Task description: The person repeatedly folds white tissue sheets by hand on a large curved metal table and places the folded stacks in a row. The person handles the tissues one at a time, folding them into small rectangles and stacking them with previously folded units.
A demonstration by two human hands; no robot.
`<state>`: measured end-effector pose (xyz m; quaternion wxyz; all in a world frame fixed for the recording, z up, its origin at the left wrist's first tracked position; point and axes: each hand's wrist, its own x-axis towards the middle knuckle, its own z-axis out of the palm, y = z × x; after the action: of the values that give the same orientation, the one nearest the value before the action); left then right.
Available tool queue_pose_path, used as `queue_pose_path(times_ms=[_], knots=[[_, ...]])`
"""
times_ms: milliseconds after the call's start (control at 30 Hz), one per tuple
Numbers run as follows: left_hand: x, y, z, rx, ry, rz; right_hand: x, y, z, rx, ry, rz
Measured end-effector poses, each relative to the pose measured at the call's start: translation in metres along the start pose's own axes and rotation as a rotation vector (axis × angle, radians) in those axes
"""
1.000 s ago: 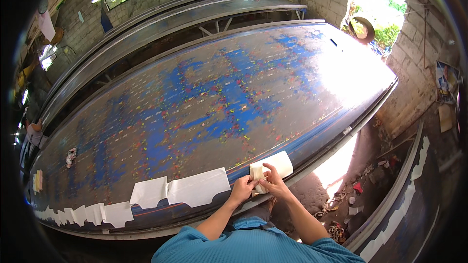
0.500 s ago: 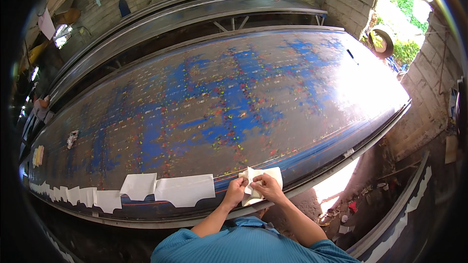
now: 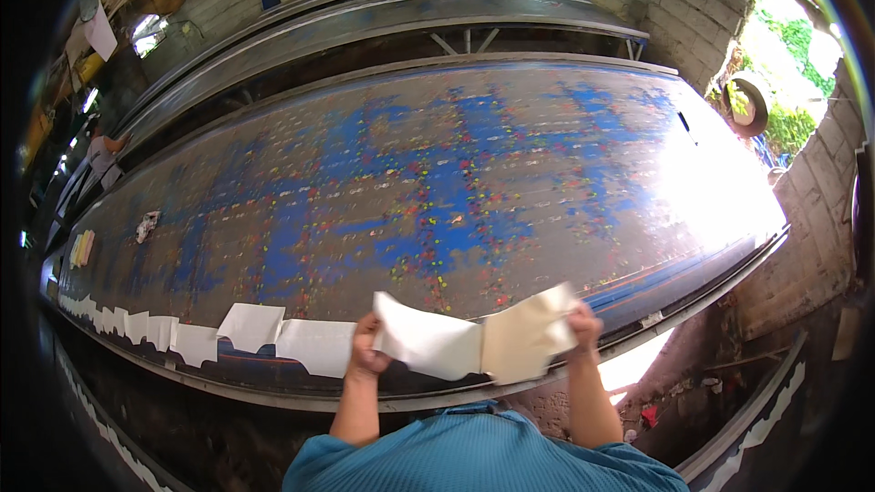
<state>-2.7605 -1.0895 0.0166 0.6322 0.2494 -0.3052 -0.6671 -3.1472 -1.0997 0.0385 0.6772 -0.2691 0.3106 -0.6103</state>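
Over the table's near edge, a white sheet-like piece (image 3: 427, 339) stretches between my hands, its right part meeting a cream piece (image 3: 521, 335) at a seam or overlap. Whether the two are joined cannot be made out, nor whether they are cloth or paper. My left hand (image 3: 367, 348) is closed on the white piece's left edge. The cream piece's right end is gripped by my right hand (image 3: 584, 326), slightly blurred. Left of my left hand, similar white pieces (image 3: 314, 344) lie in a row along the long table's (image 3: 365, 219) near edge.
Blue, red and yellow paint marks cover the tabletop. A crumpled rag (image 3: 148, 226) and pale yellow strips (image 3: 82, 249) lie at its left end. Further long tables (image 3: 383, 23) stand behind. A person (image 3: 103, 155) is at the far left. Another table edge (image 3: 756, 415) runs at lower right.
My hands have moved apart, left hand leftward and right hand rightward. The bunched cream and white material between them is now spread wide. The head view has shifted a little; the person at far left shows more.
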Motion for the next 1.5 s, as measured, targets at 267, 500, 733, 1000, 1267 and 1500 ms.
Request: queue_pose_path(times_ms=[267, 500, 733, 1000, 1267, 1500], knots=[[-0.015, 0.096, 0.022, 0.144, 0.036, 0.257, 0.009, -0.145, -0.025, -0.126, -0.025, -0.294], [0.036, -0.029, 0.070, 1.120, -0.188, -0.375, 0.050, -0.033, -0.024, -0.908, -0.187, 0.143], [0.046, -0.099, 0.094, 1.250, -0.283, -0.411, 0.035, 0.034, -0.044, -1.190, -0.121, 0.016], [0.057, -0.109, 0.119, 1.108, -0.144, -0.386, 0.023, -0.155, -0.150, -0.070, 0.455, -0.216], [0.071, -0.218, 0.223, 0.974, -0.258, -0.400, 0.024, -0.244, -0.208, -0.283, 0.149, -0.283], [0.075, -0.318, 0.335, 1.072, -0.287, -0.235, 0.019, -0.162, -0.243, -0.896, -0.012, 0.242]])
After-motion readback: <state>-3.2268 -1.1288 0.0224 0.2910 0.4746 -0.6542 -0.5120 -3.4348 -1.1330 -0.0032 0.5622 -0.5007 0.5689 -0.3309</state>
